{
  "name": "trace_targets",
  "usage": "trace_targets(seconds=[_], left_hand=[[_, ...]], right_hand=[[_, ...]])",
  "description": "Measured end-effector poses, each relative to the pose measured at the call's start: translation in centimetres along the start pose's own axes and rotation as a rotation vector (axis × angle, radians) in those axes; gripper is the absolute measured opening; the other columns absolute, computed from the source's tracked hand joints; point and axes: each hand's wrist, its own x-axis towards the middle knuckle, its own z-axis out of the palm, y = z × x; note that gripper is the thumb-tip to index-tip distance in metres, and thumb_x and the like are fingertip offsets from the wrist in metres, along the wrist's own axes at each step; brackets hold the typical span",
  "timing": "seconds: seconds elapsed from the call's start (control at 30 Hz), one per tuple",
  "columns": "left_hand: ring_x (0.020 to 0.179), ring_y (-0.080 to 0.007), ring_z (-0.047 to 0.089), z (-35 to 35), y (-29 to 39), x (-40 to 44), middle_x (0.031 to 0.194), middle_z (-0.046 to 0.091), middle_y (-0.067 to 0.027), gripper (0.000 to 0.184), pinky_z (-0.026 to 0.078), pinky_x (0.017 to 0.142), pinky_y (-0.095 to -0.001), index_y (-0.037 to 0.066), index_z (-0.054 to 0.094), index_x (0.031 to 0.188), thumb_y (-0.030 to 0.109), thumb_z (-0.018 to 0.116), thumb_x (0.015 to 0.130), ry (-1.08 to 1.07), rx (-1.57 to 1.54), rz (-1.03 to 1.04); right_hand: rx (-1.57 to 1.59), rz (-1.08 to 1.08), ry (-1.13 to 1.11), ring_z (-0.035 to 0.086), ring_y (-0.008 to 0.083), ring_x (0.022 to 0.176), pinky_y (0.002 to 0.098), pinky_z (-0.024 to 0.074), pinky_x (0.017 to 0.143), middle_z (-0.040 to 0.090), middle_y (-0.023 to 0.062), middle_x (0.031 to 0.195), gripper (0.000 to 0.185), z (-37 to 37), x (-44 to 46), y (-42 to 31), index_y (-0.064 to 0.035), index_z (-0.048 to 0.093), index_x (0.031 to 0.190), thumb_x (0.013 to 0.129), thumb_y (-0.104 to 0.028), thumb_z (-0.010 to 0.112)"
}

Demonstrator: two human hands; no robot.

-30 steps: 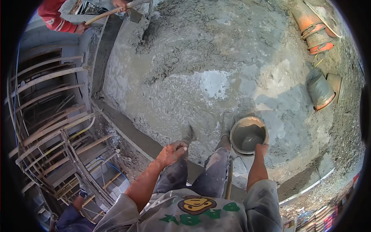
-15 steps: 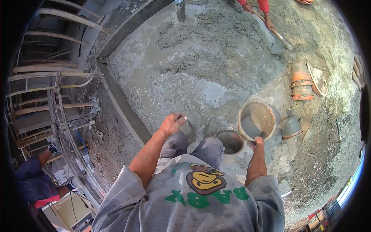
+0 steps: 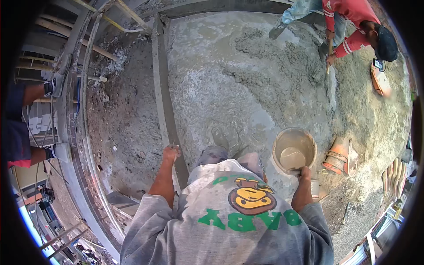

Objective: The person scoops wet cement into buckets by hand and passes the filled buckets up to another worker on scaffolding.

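My right hand grips the near rim of a round bucket, which has a little grey, wet material at its bottom. The bucket is tilted towards me, over the wet grey concrete. My left hand is raised beside the long concrete edge, its fingers curled together; whether anything small is between them cannot be made out. My boots stand in the wet mix, partly hidden by my shirt and legs.
At the upper right a co-worker in red bends over a shovel. Stacked orange buckets lie right of my bucket. Another person's legs are on the scaffold at the left, near bamboo poles. An orange bucket lies at the far right.
The view has turned to the right. My right hand has lifted a bucket from beside my legs and carried it rightwards. The co-worker with the shovel now shows more fully.
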Motion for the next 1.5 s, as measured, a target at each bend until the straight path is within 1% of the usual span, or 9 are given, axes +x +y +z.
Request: trace_targets(seconds=[0.33,0.47,0.67,0.77,0.97,1.07,1.2,1.4,1.5], left_hand=[[0.058,-0.0181,0.058,-5.2,2.0,-0.3,0.071,0.057,-0.0088,0.018,0.051,0.05,-0.0309,-0.006,0.054,0.095,0.004,0.054,0.08,0.189,-0.209,0.001],[0.059,-0.0176,0.058,-5.5,-0.6,1.9,0.071,0.057,-0.0088,0.015,0.051,0.053,-0.03,-0.005,0.056,0.091,0.004,0.055,0.079,0.241,-0.295,0.019],[0.06,-0.0159,0.058,-1.5,-4.0,0.0,0.068,0.058,-0.0052,0.011,0.048,0.053,-0.0266,-0.004,0.058,0.085,0.006,0.057,0.079,0.25,-0.466,0.037],[0.06,-0.0145,0.057,0.0,-6.3,-2.1,0.067,0.058,-0.0052,0.019,0.046,0.053,-0.0235,-0.006,0.058,0.083,0.013,0.058,0.081,0.304,-0.267,-0.061],[0.074,-0.0163,0.062,0.9,-9.8,-8.5,0.083,0.065,-0.0099,0.036,0.045,0.054,-0.0275,0.001,0.058,0.097,0.035,0.055,0.085,0.565,-0.454,-0.235],[0.057,-0.0127,0.057,3.9,-9.3,-10.4,0.07,0.062,-0.0081,0.04,0.041,0.048,-0.0246,-0.004,0.057,0.098,0.033,0.058,0.083,0.731,-0.665,-0.213],[0.084,-0.0191,0.061,8.4,-5.5,-11.8,0.095,0.063,-0.0122,0.06,0.046,0.068,-0.0329,0.003,0.05,0.118,0.052,0.05,0.083,0.629,-0.901,-0.193],[0.098,-0.021,0.055,12.5,5.1,-9.7,0.11,0.057,-0.0156,0.062,0.04,0.085,-0.0382,0.004,0.052,0.117,0.055,0.051,0.081,0.744,-1.069,-0.013],[0.101,-0.0244,0.055,13.5,6.2,-9.0,0.113,0.057,-0.0153,0.06,0.043,0.082,-0.0382,0.004,0.047,0.122,0.044,0.059,0.079,0.74,-0.4,0.149]], right_hand=[[-0.009,-0.238,-0.167,0.059,0.0331,0.074,0.0442,0.0504,0.052,0.054,0.0203,0.097,0.033,12.3,-9.5,-11.5,0.006,0.05,0.102,0.072,-0.005,0.044],[-0.031,-0.284,-0.193,0.053,0.0234,0.062,0.0354,0.0431,0.043,0.052,0.0117,0.08,0.017,13.3,-9.5,-14.9,-0.0031,0.053,0.086,0.072,-0.012,0.049],[-0.219,-0.363,-0.146,0.051,0.0206,0.054,0.034,0.0446,0.042,0.052,0.0069,0.071,0.016,16.3,-12.0,-19.7,-0.0038,0.054,0.082,0.067,-0.008,0.051],[-0.41,-0.442,-0.201,0.053,0.0208,0.055,0.0351,0.0488,0.044,0.051,0.0074,0.071,0.016,21.1,-12.5,-22.4,-0.0032,0.054,0.081,0.066,-0.007,0.052],[-0.744,-0.577,-0.449,0.042,0.0166,0.042,0.0299,0.034,0.034,0.048,0.0065,0.062,0.015,34.9,-19.5,-23.9,0.0001,0.056,0.079,0.066,-0.008,0.055],[-0.955,-0.6,-0.688,0.044,0.017,0.044,0.0301,0.0361,0.036,0.051,0.0075,0.063,0.017,40.2,-23.7,-23.2,0.0008,0.056,0.081,0.067,-0.009,0.056],[-1.345,-0.616,-0.956,0.047,0.0175,0.049,0.0301,0.0372,0.042,0.054,0.0077,0.064,0.02,46.7,-26.0,-23.7,0.0017,0.056,0.083,0.066,-0.008,0.056],[-1.659,-0.927,-1.254,0.05,0.0159,0.055,0.0275,0.0375,0.05,0.058,0.0056,0.065,0.023,54.3,-30.3,-20.2,-0.0001,0.061,0.083,0.062,-0.009,0.057],[-1.826,-1.073,-1.385,0.054,0.0162,0.063,0.0282,0.0417,0.056,0.06,0.0071,0.073,0.035,55.1,-34.3,-16.2,0.0016,0.061,0.095,0.062,-0.009,0.057]])
